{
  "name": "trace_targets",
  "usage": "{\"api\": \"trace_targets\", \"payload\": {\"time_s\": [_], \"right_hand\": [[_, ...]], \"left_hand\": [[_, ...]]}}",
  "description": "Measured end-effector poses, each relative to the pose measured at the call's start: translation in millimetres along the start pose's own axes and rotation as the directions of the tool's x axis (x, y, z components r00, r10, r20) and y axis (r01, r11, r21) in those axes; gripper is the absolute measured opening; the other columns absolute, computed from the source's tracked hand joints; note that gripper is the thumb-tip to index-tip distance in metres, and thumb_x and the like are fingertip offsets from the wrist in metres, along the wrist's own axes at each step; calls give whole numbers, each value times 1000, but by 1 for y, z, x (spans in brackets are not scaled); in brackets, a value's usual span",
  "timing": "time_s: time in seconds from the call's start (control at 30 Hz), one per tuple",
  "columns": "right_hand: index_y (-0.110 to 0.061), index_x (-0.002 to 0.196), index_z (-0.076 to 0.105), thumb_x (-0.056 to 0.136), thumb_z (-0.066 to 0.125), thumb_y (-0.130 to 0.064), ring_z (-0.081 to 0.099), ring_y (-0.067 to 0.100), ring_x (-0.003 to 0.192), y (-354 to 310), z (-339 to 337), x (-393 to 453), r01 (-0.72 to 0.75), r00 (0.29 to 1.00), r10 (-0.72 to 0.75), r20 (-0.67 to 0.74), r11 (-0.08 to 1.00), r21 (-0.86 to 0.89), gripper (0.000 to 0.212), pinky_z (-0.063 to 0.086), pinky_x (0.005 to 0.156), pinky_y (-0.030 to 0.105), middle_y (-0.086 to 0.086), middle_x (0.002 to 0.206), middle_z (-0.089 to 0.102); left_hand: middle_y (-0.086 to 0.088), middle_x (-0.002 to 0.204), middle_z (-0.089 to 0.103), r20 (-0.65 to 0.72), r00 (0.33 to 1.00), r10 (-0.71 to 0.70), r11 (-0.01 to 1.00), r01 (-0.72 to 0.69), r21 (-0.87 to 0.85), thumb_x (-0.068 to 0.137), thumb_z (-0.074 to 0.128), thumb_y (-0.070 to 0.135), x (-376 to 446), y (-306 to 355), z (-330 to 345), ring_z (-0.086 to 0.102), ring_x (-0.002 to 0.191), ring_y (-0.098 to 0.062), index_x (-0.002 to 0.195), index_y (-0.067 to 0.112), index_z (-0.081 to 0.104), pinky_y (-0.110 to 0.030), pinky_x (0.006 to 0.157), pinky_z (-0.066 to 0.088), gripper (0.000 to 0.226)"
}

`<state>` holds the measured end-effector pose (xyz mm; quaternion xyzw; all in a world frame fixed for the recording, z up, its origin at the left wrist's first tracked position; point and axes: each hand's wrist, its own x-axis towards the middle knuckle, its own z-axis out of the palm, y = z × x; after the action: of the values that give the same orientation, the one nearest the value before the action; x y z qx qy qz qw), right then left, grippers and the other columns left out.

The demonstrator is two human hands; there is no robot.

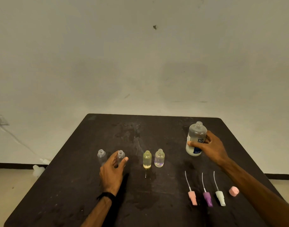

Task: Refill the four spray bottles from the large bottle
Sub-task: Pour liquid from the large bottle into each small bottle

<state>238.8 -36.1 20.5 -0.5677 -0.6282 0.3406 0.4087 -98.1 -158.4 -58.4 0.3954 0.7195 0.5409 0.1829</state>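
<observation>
The large bottle (195, 140) stands upright at about two o'clock on the dark table (74, 185), open neck up, the right hand (209, 146) wrapped around its label. At nine o'clock the left hand (113, 169) curls fingers and thumb round the second clear spray bottle (121, 157), one empty spray bottle (101, 156) just beside it. Centre stage stand the yellowish bottle (147, 160) and the clear bottle (159, 158), upright, uncapped; at five o'clock three spray heads (207, 198) lie tubes pointing to twelve, a pink cap (234, 191) alongside.
</observation>
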Motion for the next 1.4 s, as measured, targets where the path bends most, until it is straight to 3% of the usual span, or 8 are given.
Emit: {"api": "trace_targets", "payload": {"time_s": [0.23,0.37,0.53,0.7,0.83,1.0,1.2,1.4], "right_hand": [[-26,127,53,68,86,-37,60,13,100,-17,-3,-7,80,996,-75,46,987,-138,68,51,92,34,-7,110,62],[-29,128,52,68,85,-43,59,9,98,-35,-2,-14,268,963,-246,108,914,-305,70,49,84,24,-8,112,60],[-37,134,46,69,71,-66,54,7,99,-61,4,-20,497,868,-426,257,732,-466,76,51,83,25,-14,113,55],[-35,141,42,70,54,-75,48,5,102,-86,20,-29,615,786,-496,369,569,-546,82,50,82,23,-11,120,52],[-33,143,42,68,40,-82,48,9,105,-100,33,-36,663,745,-499,443,474,-580,90,47,84,24,-6,123,53],[-31,143,42,72,48,-75,50,12,105,-106,37,-39,688,717,-518,466,418,-594,84,49,84,29,-2,123,54],[-29,143,43,70,37,-82,52,15,105,-111,35,-37,687,711,-515,478,366,-627,90,50,83,32,0,122,55],[-27,145,42,69,34,-81,52,17,106,-112,36,-38,690,707,-501,500,330,-644,93,49,83,33,3,123,55]], "left_hand": [[5,127,69,65,988,138,983,-128,-134,83,80,34,3,36,-2,65,117,-7,135,21,62,-20,99,50,57],[10,124,67,103,968,230,963,-211,-169,81,81,33,-1,63,0,64,111,0,138,20,60,-5,91,47,62],[21,105,72,136,950,280,942,-244,-230,75,83,39,-13,80,3,69,98,4,114,41,66,-22,90,57,42],[18,115,72,210,918,336,928,-286,-238,81,82,36,-28,79,7,67,107,5,126,29,68,-23,94,56,48],[14,121,70,212,910,356,922,-306,-236,83,81,33,-34,81,6,65,110,4,131,25,65,-22,95,55,51],[18,121,69,206,909,362,921,-314,-230,85,79,35,-38,81,1,64,111,6,133,28,63,-16,93,53,51],[24,116,67,181,923,339,930,-301,-210,85,79,37,-37,79,-4,63,108,8,133,27,63,-9,88,49,52],[22,115,68,173,918,355,929,-327,-172,85,78,37,-35,75,-7,64,107,5,135,26,62,-15,89,53,53]]}}
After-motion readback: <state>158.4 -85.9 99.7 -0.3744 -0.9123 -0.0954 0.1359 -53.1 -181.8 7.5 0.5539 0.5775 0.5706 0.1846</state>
